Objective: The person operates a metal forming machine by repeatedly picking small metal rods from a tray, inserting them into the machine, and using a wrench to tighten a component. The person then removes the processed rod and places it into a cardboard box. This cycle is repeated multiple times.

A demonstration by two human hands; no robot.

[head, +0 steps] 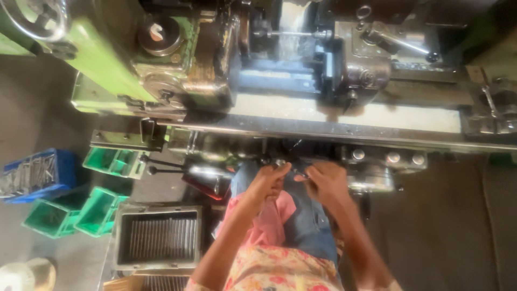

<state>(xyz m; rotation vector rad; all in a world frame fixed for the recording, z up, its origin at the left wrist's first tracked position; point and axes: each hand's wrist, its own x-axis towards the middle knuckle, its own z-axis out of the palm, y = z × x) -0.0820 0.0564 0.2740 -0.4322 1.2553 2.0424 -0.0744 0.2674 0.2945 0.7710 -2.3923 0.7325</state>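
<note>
Both hands (299, 180) gripping small metal part (299, 174)

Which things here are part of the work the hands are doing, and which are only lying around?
In use:
- left hand and right hand, close together at the front of the lathe
- small metal part between them, too blurred to identify

Lying about:
- grey tray of metal rods
- green bins
- blue crate

Left hand (267, 180), right hand (323, 182); curled, close together
</note>
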